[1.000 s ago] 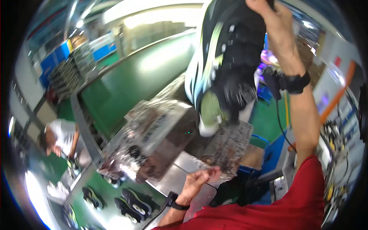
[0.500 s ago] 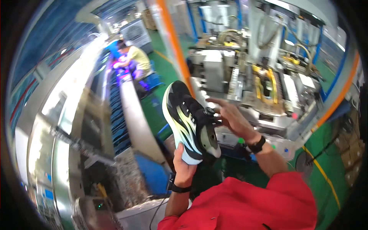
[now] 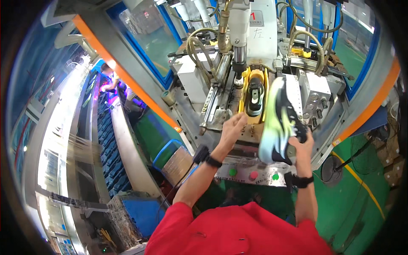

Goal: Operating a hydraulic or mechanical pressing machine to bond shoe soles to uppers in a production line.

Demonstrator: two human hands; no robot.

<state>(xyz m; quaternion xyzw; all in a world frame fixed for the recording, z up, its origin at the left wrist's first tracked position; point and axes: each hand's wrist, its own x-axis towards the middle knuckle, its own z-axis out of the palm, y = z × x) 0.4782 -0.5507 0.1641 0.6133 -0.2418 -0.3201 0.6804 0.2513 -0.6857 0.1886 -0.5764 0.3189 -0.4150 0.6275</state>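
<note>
My right hand (image 3: 302, 149) grips a sneaker (image 3: 281, 123) by its heel end, thumb across its side. The sneaker is black above, with a thick sole fading from yellow-green to pale blue; it stands toe up over the right part of the press. My left hand (image 3: 233, 128) has its fingers curled together, with nothing visible in them, just in front of the press's yellow mould (image 3: 242, 103). Inside that mould sits another dark shoe (image 3: 255, 94) with a pale heel, apart from both hands.
Metal blocks, cylinders and hoses of the pressing machine (image 3: 193, 80) surround the mould. Green and red buttons (image 3: 253, 175) line its front panel. Orange-edged frame posts (image 3: 127, 78) flank it. At left runs a conveyor (image 3: 111, 153) with a person (image 3: 112, 83) beside it; a fan (image 3: 332, 169) stands right.
The view has swung to face the press. The sneaker has passed from my left hand to my right and moved rightward. My left hand has let go and reaches toward the mould.
</note>
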